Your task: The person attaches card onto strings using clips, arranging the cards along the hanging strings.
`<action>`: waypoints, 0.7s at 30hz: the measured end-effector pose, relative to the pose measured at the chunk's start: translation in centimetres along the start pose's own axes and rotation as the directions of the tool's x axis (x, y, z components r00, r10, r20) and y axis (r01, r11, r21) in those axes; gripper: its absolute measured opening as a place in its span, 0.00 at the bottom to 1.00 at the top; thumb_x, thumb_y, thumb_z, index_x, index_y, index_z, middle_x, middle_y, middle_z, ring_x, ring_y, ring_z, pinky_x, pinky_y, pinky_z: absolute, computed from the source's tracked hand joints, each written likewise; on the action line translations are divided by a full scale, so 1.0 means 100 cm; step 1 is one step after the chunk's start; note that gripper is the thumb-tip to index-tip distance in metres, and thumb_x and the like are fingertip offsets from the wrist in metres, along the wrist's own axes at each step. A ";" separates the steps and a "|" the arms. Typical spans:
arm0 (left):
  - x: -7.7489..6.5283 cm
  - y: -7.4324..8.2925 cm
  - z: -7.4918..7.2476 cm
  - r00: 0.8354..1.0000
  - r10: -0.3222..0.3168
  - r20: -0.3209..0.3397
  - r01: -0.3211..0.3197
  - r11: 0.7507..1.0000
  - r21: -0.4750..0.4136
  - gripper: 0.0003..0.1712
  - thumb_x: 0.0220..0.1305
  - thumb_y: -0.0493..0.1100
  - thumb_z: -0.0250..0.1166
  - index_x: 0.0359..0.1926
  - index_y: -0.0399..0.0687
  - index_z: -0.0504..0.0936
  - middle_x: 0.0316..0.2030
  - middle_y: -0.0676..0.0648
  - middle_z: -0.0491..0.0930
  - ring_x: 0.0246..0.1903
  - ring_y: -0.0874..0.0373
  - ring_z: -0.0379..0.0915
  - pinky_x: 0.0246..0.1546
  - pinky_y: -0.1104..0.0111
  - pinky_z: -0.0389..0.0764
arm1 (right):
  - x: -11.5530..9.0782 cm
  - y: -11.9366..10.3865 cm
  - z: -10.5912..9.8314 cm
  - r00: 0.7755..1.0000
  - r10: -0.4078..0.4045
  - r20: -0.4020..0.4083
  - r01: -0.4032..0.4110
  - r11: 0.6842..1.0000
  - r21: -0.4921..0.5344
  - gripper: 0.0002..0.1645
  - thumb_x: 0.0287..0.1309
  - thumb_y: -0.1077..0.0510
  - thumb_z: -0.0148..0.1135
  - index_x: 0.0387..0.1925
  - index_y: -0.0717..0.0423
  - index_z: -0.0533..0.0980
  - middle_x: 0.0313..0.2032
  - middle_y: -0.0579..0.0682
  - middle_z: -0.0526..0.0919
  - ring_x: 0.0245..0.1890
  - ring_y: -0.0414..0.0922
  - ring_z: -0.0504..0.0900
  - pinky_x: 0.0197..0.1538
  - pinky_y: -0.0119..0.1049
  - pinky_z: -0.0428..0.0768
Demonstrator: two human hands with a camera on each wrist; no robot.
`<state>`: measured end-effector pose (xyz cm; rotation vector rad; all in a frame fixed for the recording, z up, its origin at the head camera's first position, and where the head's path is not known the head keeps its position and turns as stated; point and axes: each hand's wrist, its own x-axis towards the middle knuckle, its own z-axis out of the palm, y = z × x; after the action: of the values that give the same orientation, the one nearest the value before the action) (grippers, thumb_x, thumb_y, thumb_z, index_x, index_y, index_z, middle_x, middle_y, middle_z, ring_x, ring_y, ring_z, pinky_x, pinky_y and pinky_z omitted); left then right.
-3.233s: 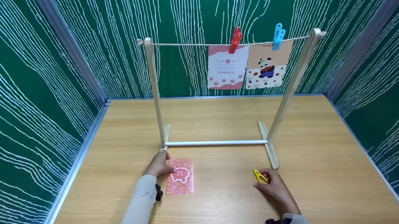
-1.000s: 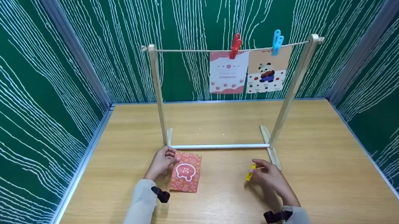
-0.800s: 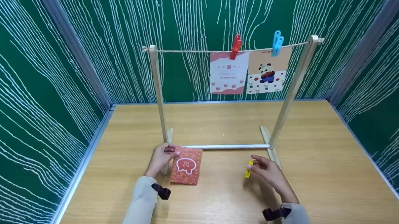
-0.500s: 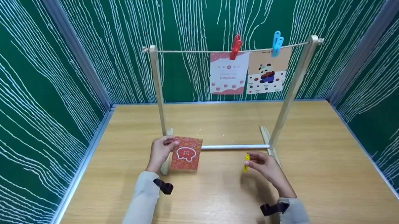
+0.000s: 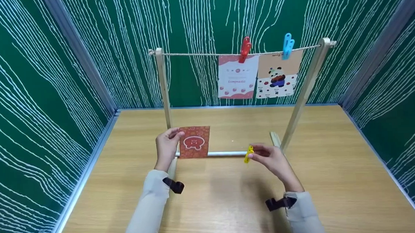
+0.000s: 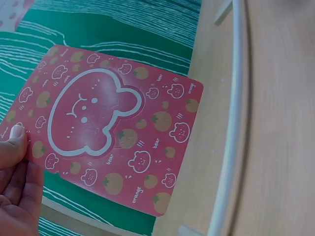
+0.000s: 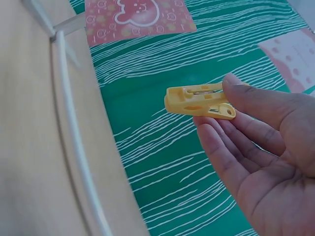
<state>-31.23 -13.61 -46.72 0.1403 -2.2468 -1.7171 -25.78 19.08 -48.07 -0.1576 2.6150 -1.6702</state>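
My left hand (image 5: 167,148) pinches a red card (image 5: 194,143) by its upper left corner and holds it upright, off the table. In the left wrist view the card (image 6: 108,128) shows a white-outlined bear face among small oranges and bears, with my thumb flat on its edge. A yellow clothespin (image 5: 248,154) sits between the thumb and fingers of my right hand (image 5: 272,161). The right wrist view has the clothespin (image 7: 199,102) gripped at its handle end, its nose pointing away from my palm. Both hands are in front of the wooden stand's low white bar (image 5: 226,153).
A rope (image 5: 194,54) spans two wooden posts. On it a red clothespin (image 5: 245,50) holds a strawberry card (image 5: 237,78), and a blue clothespin (image 5: 288,46) holds a panda card (image 5: 279,75). Green walls (image 5: 134,35) with white lines enclose the wooden table (image 5: 211,207).
The red card lay flat on the table at first; my left hand has raised it and tilted it upright. My right hand has lifted the yellow clothespin and moved it forward and left.
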 end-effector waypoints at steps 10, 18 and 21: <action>0.011 0.029 0.003 0.999 -0.017 -0.032 0.015 0.998 -0.061 0.16 0.60 0.42 0.66 0.48 0.41 0.84 0.43 0.42 0.86 0.45 0.54 0.81 0.48 0.65 0.80 | 0.013 -0.041 -0.008 0.999 -0.035 0.031 0.035 0.999 0.003 0.31 0.55 0.49 0.69 0.56 0.60 0.75 0.49 0.59 0.82 0.48 0.48 0.81 0.47 0.26 0.80; 0.019 0.047 0.003 0.994 0.079 -0.069 -0.084 0.995 -0.061 0.14 0.60 0.42 0.66 0.46 0.42 0.85 0.42 0.43 0.86 0.43 0.56 0.82 0.46 0.67 0.81 | 0.023 -0.073 -0.011 0.992 -0.123 -0.001 0.123 0.991 0.046 0.26 0.54 0.56 0.70 0.52 0.65 0.76 0.45 0.61 0.83 0.38 0.41 0.82 0.43 0.25 0.80; 0.020 0.053 0.004 0.992 0.095 -0.083 -0.100 0.993 -0.067 0.14 0.61 0.42 0.66 0.47 0.42 0.85 0.43 0.43 0.86 0.43 0.57 0.81 0.44 0.69 0.80 | 0.027 -0.084 -0.011 0.988 -0.156 -0.009 0.157 0.986 0.064 0.25 0.53 0.60 0.70 0.51 0.66 0.77 0.44 0.62 0.84 0.36 0.39 0.82 0.42 0.25 0.81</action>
<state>-32.69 -12.32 -41.34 0.0796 -2.0973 -1.7074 -27.99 16.34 -39.95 -0.3672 2.6093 -1.8009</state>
